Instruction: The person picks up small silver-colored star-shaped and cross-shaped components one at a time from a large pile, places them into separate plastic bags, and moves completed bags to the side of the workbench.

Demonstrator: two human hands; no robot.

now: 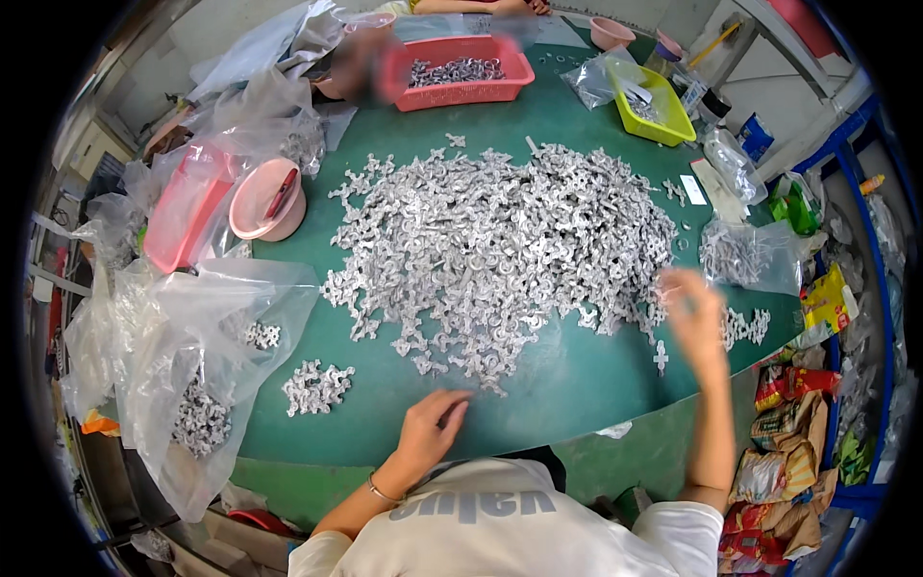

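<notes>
A broad heap of small silver-grey cross-shaped metal pieces (500, 240) covers the middle of the green table (586, 370). My left hand (429, 428) rests by the near edge, just below the heap's front tip. Its fingers are curled, thumb and forefinger close together; anything between them is hidden. Over the heap's right edge is my right hand (694, 313), smeared by motion, so its fingers cannot be read. Beside it lies a small group of the pieces (745, 328). Another small pile (317, 388) sits to the left of my left hand.
Clear plastic bags (207, 332), some with metal pieces, crowd the left side near a pink bowl (269, 223) holding a red tool. A pink basket (457, 94) and yellow-green basket (658, 130) stand at the back. Another bag (745, 252) lies right. Someone's arms (481, 6) show beyond.
</notes>
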